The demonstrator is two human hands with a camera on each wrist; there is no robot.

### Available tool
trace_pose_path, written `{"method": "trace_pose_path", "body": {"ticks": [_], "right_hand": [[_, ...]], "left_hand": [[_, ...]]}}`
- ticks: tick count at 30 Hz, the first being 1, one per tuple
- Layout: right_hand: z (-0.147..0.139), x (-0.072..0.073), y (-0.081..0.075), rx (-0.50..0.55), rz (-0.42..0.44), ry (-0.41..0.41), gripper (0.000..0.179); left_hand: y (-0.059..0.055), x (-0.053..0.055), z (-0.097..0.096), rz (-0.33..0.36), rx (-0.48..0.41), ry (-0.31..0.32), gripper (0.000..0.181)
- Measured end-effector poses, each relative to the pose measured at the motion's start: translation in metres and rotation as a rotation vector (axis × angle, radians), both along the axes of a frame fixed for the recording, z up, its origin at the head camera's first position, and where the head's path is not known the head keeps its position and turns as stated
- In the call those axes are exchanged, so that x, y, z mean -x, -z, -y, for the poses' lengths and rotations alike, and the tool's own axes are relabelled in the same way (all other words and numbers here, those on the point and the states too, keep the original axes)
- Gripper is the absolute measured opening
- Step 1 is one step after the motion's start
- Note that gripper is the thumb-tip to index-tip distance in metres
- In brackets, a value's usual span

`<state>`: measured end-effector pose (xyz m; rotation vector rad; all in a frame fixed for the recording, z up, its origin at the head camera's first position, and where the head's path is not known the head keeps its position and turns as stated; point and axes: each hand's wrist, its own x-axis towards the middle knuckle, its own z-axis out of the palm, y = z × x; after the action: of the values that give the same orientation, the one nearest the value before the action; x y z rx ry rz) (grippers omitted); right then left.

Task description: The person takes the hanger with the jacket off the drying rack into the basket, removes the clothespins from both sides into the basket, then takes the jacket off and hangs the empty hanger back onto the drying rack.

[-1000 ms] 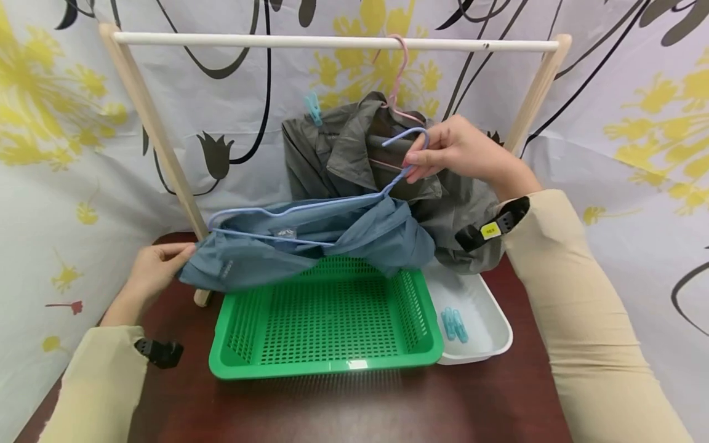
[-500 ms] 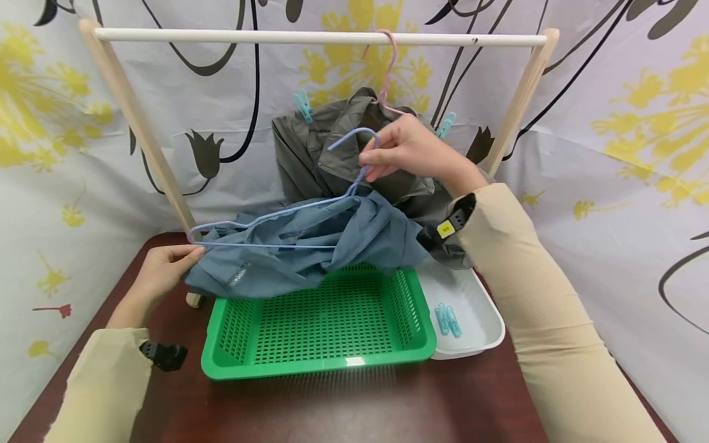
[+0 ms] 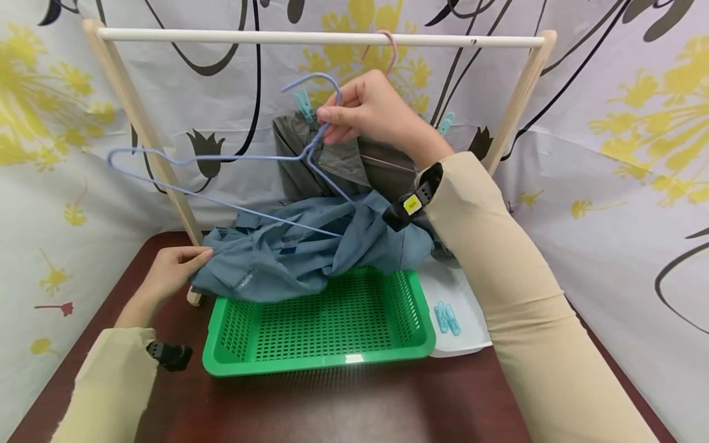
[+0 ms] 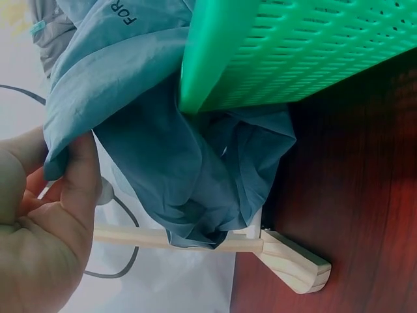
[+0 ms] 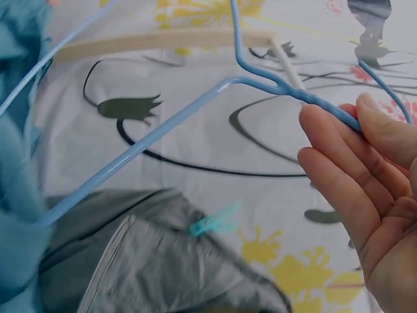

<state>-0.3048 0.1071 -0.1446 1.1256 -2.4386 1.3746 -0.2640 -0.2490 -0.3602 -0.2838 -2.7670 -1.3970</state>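
My right hand (image 3: 368, 114) pinches the twisted neck of a blue wire hanger (image 3: 244, 158) just below its hook. The hanger's left shoulder stands bare in the air, while its right end runs down into a blue shirt (image 3: 288, 264). At the left, my left hand (image 3: 172, 271) pinches a fold of that shirt between thumb and fingers; the left wrist view shows this fold (image 4: 107, 88) with printed letters on it. The shirt hangs bunched over the back of a green basket (image 3: 321, 363), and part of it droops outside the basket's wall.
A rack with a white bar (image 3: 232, 37) and wooden legs stands behind. A grey jacket (image 3: 299, 138) hangs there on a pink hanger (image 3: 390, 46), with light-blue clothespins (image 3: 303, 106) on it. Two more clothespins (image 3: 447, 318) lie in a white tray (image 3: 471, 344) at the right.
My right hand has moved up and left with the hanger. The hanger's left end has risen out of the shirt's left side. My left hand keeps its pinch on the shirt, almost in place.
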Motion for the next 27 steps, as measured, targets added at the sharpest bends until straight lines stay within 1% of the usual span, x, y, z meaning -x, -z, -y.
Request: {"method": "trace_pose_path", "body": {"ticks": [3,7,12,16,19,23,27], "right_hand": [[0.009,-0.003,-0.008,0.041,-0.03,-0.002,0.02],[0.02,-0.008,-0.02,0.093,-0.044,0.005,0.02],[0.032,-0.014,-0.033,0.098,-0.093,-0.004,0.018],[0.038,-0.022,-0.046,0.126,-0.096,0.007,0.016],[0.04,-0.028,-0.056,0.15,-0.085,0.037,0.017],[0.038,-0.035,-0.067,0.139,-0.071,0.098,0.02],[0.03,-0.039,-0.074,0.08,-0.087,0.132,0.023]], "left_hand": [[0.0,-0.001,-0.001,0.006,-0.007,0.014,0.052],[0.0,-0.003,-0.002,0.013,-0.004,0.021,0.052],[0.003,-0.004,-0.003,0.022,-0.005,0.03,0.053],[0.005,-0.006,-0.003,0.019,-0.001,0.03,0.053],[0.006,-0.006,-0.004,0.016,0.007,0.025,0.053],[0.008,-0.005,-0.004,0.006,0.017,0.029,0.052],[0.01,-0.006,0.0,-0.006,0.017,0.031,0.05]]}}
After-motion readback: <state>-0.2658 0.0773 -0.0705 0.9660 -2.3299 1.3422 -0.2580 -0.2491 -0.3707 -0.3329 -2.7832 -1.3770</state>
